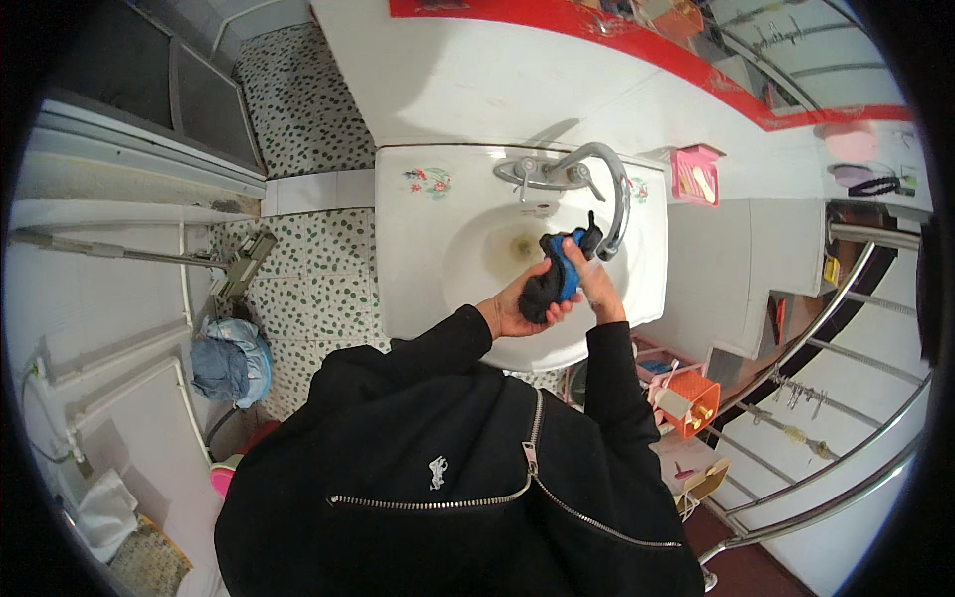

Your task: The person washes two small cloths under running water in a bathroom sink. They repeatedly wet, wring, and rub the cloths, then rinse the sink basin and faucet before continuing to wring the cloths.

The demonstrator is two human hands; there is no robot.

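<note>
Both my hands hold a bunched black-and-blue cloth item (550, 282) over the white ceramic washbasin (418, 269); its exact kind is hard to tell. My left hand (520, 306) cups it from below and the left, fingers curled round its lower end. From the right, my right hand (595, 280) grips the upper part, thumb laid across the blue section. The curved spout of the chrome faucet (616, 194) ends just beside my right hand. Whether water runs from it is hard to make out. A little murky yellowish water or staining lies around the drain (525, 245).
A pink soap dish (695, 177) is on the wall side at the right. Below it stand an orange basket (692, 403) and a metal rack (821, 351). On the left are a mop (246, 261) and a basin with blue cloth (227, 362) on the speckled tile floor (328, 276).
</note>
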